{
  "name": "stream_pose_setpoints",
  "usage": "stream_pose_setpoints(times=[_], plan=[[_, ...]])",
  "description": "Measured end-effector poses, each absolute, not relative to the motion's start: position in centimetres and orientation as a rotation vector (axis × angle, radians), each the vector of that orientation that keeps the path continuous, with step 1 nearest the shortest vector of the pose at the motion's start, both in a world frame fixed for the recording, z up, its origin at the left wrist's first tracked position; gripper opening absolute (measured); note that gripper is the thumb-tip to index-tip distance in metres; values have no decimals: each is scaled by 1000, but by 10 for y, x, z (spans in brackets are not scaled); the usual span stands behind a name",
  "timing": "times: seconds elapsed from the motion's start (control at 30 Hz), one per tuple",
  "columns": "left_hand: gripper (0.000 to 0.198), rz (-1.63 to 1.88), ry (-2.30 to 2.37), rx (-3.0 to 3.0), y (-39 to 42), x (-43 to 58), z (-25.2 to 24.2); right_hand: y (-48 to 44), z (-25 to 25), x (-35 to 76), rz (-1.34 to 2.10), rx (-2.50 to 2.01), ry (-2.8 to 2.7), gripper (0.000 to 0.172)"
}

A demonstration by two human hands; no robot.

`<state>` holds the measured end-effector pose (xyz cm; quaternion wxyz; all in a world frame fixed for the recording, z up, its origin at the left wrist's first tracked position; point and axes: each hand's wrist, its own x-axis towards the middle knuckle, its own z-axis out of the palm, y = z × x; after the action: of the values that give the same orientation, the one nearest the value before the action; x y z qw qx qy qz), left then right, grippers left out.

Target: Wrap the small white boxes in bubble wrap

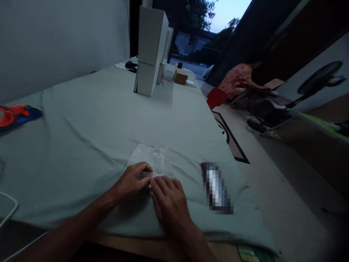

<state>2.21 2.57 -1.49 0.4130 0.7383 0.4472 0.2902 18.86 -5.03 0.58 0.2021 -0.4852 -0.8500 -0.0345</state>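
Note:
A clear, crinkled sheet that looks like bubble wrap (145,154) lies on the cloth-covered table (109,109) close to its front edge. My left hand (132,179) curls its thumb and forefinger around a small dark item (144,175) at the near end of the sheet. What this item is stays mostly hidden. Just to the right, my right hand (171,198) holds its fingers close together, with the fingertips pressed at the near edge of the wrap against the same item. A blurred-out flat rectangular object (217,187) rests right of my right hand.
Tall white boxes (147,51) stand farther back, near a small brown box (180,76). An orange and blue item (19,115) lies at left, above a white cable (13,200). Beyond the table's right side are a seated person (237,80), a red chair (216,97) and a fan (319,78).

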Motion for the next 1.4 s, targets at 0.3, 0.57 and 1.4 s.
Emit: stream_pose_setpoints(times=[0.3,0.57,1.4], plan=[[26,799,1400,2129,25,-2,-22,-36,6,184,-53,-1492,-2496,33],[38,706,1724,2147,18,-22,-22,-26,8,179,-160,-1507,-2568,25],[23,829,1248,1351,29,25,-10,-30,23,181,-138,-1446,-2643,26]])
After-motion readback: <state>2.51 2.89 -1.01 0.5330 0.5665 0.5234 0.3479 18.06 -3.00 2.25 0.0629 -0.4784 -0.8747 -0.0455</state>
